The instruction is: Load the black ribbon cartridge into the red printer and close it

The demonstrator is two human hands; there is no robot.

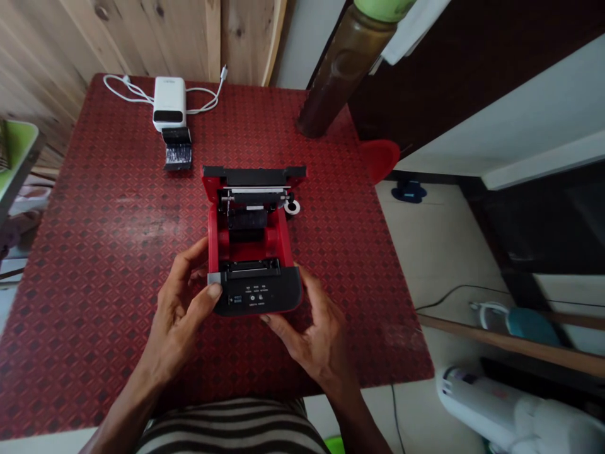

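A red and black receipt printer (253, 243) sits on the red patterned table (94, 252) with its lid flipped open toward the far side, showing the empty paper bay. My left hand (182, 302) grips the printer's near left corner, thumb pressed on a grey button at the front edge. My right hand (314, 328) cups the near right corner, fingers curled under the black front panel. A small white roller piece (293, 206) lies beside the open lid on the right.
A small white device (169, 102) with a white cable (127, 88) and a black part (177, 148) in front of it lies at the far left. A brown post (338, 69) stands at the table's far right. A red stool (380, 157) and white appliances (510, 410) are on the floor to the right.
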